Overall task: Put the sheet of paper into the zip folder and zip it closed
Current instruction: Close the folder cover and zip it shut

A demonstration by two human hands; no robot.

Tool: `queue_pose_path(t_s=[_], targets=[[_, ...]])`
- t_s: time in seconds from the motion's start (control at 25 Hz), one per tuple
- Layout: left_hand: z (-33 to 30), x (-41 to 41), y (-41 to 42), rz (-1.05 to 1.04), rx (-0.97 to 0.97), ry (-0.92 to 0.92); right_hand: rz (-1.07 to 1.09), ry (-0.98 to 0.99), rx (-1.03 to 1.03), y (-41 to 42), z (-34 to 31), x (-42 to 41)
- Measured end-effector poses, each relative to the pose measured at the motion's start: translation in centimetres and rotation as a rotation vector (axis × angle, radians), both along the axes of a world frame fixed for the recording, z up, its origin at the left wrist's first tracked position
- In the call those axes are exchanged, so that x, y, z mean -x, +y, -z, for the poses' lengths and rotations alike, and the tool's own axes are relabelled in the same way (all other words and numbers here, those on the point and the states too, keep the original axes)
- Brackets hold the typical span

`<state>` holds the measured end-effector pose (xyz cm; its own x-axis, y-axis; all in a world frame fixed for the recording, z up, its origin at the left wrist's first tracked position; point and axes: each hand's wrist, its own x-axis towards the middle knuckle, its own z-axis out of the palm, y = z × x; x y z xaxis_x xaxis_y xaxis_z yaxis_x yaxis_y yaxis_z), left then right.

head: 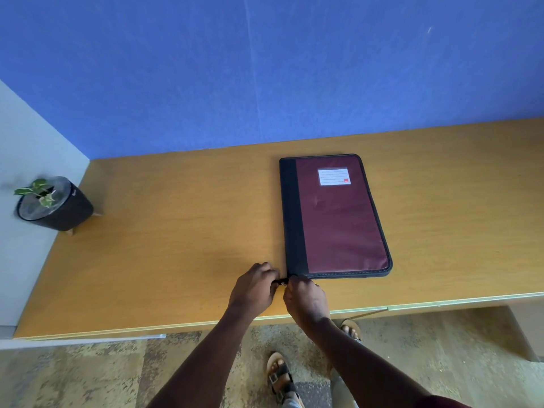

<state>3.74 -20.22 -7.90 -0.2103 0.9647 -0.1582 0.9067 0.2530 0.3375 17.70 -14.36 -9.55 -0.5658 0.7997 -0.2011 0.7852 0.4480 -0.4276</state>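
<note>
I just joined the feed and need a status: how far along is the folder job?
No loose sheet of paper shows on the desk, and the zip folder lies shut flat, so loading looks done. Both hands work at its near left corner: the left hand and right hand pinch around the zip pull. Only finishing the zip seems left.

Blue felt partition (265, 69), wooden desk (176, 231), mottled carpet floor (88, 375)
</note>
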Motion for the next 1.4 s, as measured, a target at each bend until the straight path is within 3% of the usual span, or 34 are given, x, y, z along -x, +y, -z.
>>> queue_pose_path(t_s=[0.64,1.08,1.4], targets=[[0.5,-0.6,0.0,-0.045,-0.032,0.081,0.08,-0.117,-0.077,5.9,-0.6,-8.6],[0.5,-1.2,0.1,-0.099,-0.021,0.118,0.263,-0.121,-0.084,10.2,-0.6,-16.3],[-0.4,-2.6,1.3,-0.223,0.114,0.168,0.234,-0.179,-0.122,13.3,-0.9,-17.9]])
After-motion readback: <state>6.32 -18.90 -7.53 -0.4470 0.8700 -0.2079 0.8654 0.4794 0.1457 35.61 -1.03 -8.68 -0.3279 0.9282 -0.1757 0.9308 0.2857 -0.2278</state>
